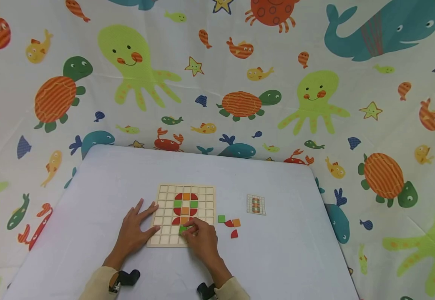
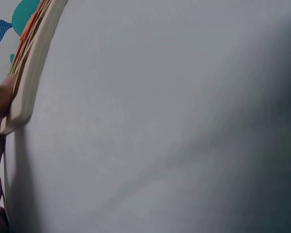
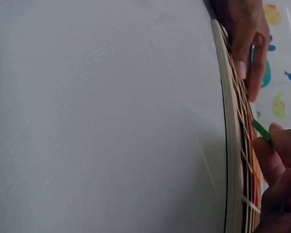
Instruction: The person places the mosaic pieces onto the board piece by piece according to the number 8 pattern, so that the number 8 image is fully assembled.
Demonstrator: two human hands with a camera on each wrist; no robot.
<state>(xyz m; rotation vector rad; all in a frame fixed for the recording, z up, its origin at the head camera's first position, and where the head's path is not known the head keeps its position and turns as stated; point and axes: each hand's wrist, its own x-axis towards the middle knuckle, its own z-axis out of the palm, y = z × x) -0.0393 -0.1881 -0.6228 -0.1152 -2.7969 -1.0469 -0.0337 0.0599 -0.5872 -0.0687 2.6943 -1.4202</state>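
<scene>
A wooden grid board point(image 1: 209, 196) lies on the table with red, orange and green tiles set in its middle cells. My left hand point(image 1: 132, 229) rests along the board's left edge with fingers and thumb spread; in the left wrist view its thumb point(image 2: 1, 104) touches the near corner. Over the lower part of the grid, my right hand point(image 1: 203, 239) pinches a green square tile point(image 1: 182, 230) between thumb and finger. The right wrist view shows that green tile point(image 3: 262, 132) tilted, edge on, close over the board. My right fingers hide some lower right cells.
Right of the board lie loose tiles: a green square point(image 1: 221, 218), an orange square point(image 1: 236, 223) and two red quarter-round pieces point(image 1: 234, 234). Farther right is a small pattern card point(image 1: 256, 204) with a printed grid. A curtain with sea animals point(image 1: 240, 104) hangs behind the white table point(image 1: 296, 250).
</scene>
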